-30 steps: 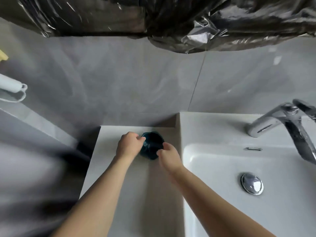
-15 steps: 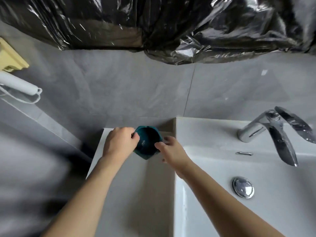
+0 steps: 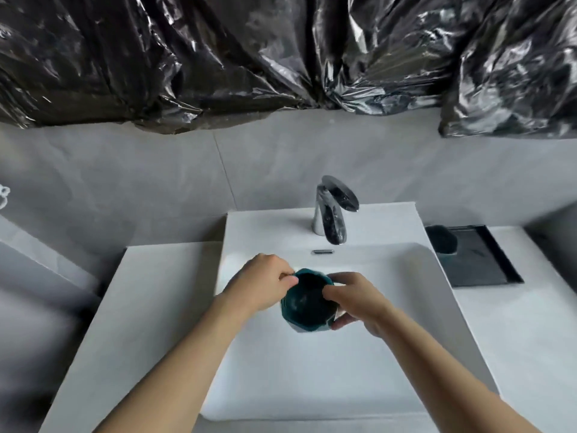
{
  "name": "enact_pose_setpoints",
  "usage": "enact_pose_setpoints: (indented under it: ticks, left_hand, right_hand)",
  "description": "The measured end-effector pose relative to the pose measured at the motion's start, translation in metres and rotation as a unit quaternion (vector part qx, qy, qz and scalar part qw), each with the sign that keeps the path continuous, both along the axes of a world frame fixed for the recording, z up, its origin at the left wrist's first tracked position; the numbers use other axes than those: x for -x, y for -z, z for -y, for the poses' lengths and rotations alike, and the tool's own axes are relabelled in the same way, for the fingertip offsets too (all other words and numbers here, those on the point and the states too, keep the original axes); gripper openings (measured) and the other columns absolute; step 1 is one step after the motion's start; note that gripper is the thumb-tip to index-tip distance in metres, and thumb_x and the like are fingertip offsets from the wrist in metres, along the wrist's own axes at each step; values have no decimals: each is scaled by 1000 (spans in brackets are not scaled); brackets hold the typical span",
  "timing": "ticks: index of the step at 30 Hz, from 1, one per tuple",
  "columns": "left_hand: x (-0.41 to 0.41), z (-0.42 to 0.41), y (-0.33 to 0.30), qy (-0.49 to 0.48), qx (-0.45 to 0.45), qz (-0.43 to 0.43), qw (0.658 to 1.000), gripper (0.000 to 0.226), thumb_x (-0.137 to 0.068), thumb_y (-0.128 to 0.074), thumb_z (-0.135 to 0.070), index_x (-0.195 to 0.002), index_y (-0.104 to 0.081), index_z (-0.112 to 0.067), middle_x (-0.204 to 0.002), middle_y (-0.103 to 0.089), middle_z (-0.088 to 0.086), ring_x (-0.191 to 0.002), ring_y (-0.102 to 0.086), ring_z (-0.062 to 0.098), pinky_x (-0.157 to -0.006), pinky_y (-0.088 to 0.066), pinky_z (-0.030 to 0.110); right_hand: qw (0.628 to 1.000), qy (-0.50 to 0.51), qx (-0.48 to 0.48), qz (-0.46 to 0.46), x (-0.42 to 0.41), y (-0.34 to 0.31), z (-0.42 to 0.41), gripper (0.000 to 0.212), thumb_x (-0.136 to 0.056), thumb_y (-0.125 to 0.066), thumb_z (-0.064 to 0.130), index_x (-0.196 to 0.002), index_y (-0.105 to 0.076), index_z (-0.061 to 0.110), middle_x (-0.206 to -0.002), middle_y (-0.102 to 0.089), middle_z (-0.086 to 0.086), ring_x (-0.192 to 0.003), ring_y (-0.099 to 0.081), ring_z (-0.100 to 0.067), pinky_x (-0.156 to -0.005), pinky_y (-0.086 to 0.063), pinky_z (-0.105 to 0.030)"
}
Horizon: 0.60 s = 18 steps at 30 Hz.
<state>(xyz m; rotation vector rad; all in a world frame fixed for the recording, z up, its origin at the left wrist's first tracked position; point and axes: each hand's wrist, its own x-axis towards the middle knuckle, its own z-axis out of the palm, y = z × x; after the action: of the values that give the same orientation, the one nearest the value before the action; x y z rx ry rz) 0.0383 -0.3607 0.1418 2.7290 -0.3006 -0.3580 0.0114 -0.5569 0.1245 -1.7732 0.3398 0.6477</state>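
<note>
Right now both hands have the dark teal cup (image 3: 307,304) between them. The left hand (image 3: 260,287) pinches the cup's left rim, fingers curled and thumb tip at the lip. The right hand (image 3: 359,303) wraps the opposite side, with its fingers bent over the right rim and its thumb pressed against the outer wall lower down. Neither hand is spread, and both are closed on the cup.

The cup is faceted, with its mouth turned up toward the camera. Its inside is dark, and whether it holds anything cannot be told. It sits over the white sink basin (image 3: 312,385), about midway across the bowl; whether its base touches the bowl cannot be told.

Just beyond the cup, on the basin's back wall, is a small overflow slot (image 3: 322,252). Farther back a chrome faucet (image 3: 331,214) stands on the sink's rear ledge, its spout pointing toward the cup.

A white counter (image 3: 140,307) spreads out to the left of the left hand. Well apart to the right of the right hand, a black tray (image 3: 487,264) lies on the counter. A second dark teal object (image 3: 441,239) rests in the tray's far corner, the one nearer the faucet.

Behind all this rises a grey tiled wall (image 3: 140,182), and crumpled black plastic sheeting (image 3: 249,57) hangs across its upper part.
</note>
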Motion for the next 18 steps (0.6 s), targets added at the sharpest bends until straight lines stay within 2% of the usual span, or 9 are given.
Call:
enact_pose_setpoints:
  ticks: [2,3,5,7,10,13,18]
  left_hand:
    - [-3,22,-5,-14,23,19,999,24,-90,-48,-27,-77,-60,-11,-69,-59,6,-73,-50,30,-70,-50,39]
    - [-8,31,-12,-33,47,56,997,21,-91,-49,-27,-82,-63,-15,-75,-64,4,-78,-56,32,-73,-52,40]
    - [-21,46,-30,-64,89,146,983,23,-93,-56,-27,-111,-70,-22,-107,-73,4,-98,-66,31,-87,-53,39]
    - [-39,59,-47,-41,100,209,972,44,-92,-61,-25,-135,-57,-18,-135,-61,5,-120,-59,27,-100,-46,34]
    - [-64,80,-61,33,41,191,980,71,-91,-64,-35,-153,-33,-16,-159,-34,1,-144,-34,20,-116,-28,32]
    - [-79,95,-59,78,-46,170,981,80,-92,-60,-44,-156,-22,-16,-164,-21,-1,-149,-22,19,-118,-23,32]
    - [-86,105,-54,94,-112,220,965,67,-91,-58,-41,-149,-38,-12,-158,-36,4,-147,-29,22,-117,-26,32]
  right_hand:
    - [999,32,24,9,3,7,26,28,-80,-56,7,-103,-71,13,-97,-71,-17,-79,-70,-29,-58,-62,-40]
    - [998,52,33,15,4,10,37,26,-80,-56,7,-101,-71,12,-98,-70,-18,-79,-71,-30,-58,-62,-41]
    - [995,92,38,20,2,12,56,25,-82,-57,7,-103,-69,9,-100,-69,-18,-76,-72,-32,-60,-63,-43]
    - [992,120,38,27,-6,13,70,29,-83,-58,9,-111,-64,10,-105,-66,-16,-74,-71,-30,-61,-63,-44]
    - [989,134,44,50,-23,12,83,36,-82,-59,10,-117,-60,17,-105,-63,-10,-70,-68,-25,-61,-63,-42]
    - [989,129,44,62,-34,11,86,29,-82,-59,10,-108,-57,23,-95,-61,-2,-67,-66,-23,-64,-63,-42]
    - [989,140,2,49,-42,21,87,35,-81,-58,11,-115,-64,14,-107,-66,-12,-79,-71,-26,-60,-63,-43]
